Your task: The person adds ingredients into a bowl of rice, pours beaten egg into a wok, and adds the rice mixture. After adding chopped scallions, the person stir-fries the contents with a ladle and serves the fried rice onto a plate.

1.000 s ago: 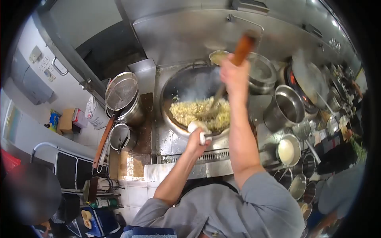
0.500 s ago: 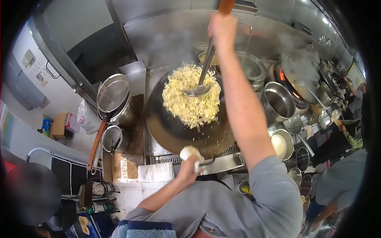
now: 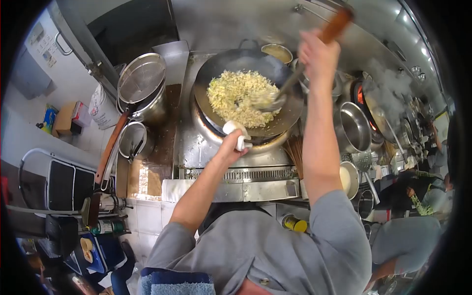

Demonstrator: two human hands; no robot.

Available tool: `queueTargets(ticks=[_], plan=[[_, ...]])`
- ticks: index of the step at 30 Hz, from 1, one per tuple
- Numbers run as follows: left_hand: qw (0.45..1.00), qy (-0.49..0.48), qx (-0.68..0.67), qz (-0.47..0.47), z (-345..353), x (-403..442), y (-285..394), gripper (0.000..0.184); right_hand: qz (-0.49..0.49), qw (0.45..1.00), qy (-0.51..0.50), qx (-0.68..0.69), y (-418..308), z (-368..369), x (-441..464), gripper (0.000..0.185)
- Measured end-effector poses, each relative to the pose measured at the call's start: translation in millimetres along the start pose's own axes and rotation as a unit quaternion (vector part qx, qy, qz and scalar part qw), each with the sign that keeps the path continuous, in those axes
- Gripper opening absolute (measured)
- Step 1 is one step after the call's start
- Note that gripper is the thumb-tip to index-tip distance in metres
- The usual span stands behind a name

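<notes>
A large dark wok (image 3: 280, 123) rests on the burner, with fried rice (image 3: 236, 93) mixed with yellow bits spread inside it. My left hand (image 3: 235, 147) is closed around a folded white cloth (image 3: 233, 129) at the wok's near rim; the cloth covers whatever part of the rim lies under it. Raised above the wok's right side, my right hand (image 3: 318, 54) grips a long-handled ladle (image 3: 294, 78) near its wooden end. The ladle's bowl, blurred by motion, sits in the right part of the rice.
Left of the stove, a round strainer (image 3: 141, 77) lies over a steel pot, beside a smaller pot (image 3: 132, 139). To the right are a steel pot (image 3: 355, 127), a white-filled bowl (image 3: 345, 179) and a steaming second wok (image 3: 381, 110). A person in grey (image 3: 408, 243) stands at lower right.
The wok has moved away from me and settled on the burner. Airborne rice has dropped back into it. My right hand and the ladle have swung right.
</notes>
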State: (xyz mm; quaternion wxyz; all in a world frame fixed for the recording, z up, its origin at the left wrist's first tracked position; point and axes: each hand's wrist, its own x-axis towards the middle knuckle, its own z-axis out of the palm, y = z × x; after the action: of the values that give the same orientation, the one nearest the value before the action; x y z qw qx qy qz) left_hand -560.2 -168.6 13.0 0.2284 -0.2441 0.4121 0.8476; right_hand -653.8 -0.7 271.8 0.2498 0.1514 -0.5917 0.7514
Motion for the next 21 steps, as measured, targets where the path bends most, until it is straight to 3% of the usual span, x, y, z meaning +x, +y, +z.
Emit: queueTargets(ticks=[3,6,7,10,13,15,18,19,21], plan=[[0.999,-0.026,0.008,-0.032,-5.8,4.6,-2.1,0.017,-0.008,0.999,-0.030,0.026,60.7,-5.0,-5.2,0.016],[0.998,-0.026,0.039,-0.050,-3.8,-4.3,4.9,0.020,-0.049,0.998,-0.014,0.031,40.3,8.0,46.0,0.018],[0.998,-0.033,0.034,-0.048,-2.2,2.9,11.1,0.019,-0.062,0.996,-0.005,0.058,23.5,9.9,51.2,0.016],[0.996,-0.055,0.021,-0.062,-8.2,3.0,2.9,0.018,-0.034,0.992,0.081,0.088,90.4,11.5,53.6,0.014],[0.995,-0.035,0.027,-0.085,-14.4,7.3,-9.5,0.021,0.048,0.996,-0.014,0.079,67.1,30.3,67.1,0.025],[0.996,-0.043,0.027,-0.071,-9.8,5.9,4.6,0.022,0.052,0.995,-0.070,0.056,30.1,37.2,57.7,0.029],[0.998,-0.008,0.027,-0.059,-4.2,0.7,4.4,0.016,-0.020,0.996,0.056,0.065,63.1,52.7,-10.6,0.029],[0.997,-0.025,0.025,-0.065,-7.2,5.9,3.7,0.016,-0.030,0.994,0.057,0.083,88.1,47.8,7.2,0.027],[0.996,-0.040,0.029,-0.078,-12.4,10.1,1.3,0.017,-0.006,0.996,0.032,0.087,48.9,32.9,12.2,0.022]])
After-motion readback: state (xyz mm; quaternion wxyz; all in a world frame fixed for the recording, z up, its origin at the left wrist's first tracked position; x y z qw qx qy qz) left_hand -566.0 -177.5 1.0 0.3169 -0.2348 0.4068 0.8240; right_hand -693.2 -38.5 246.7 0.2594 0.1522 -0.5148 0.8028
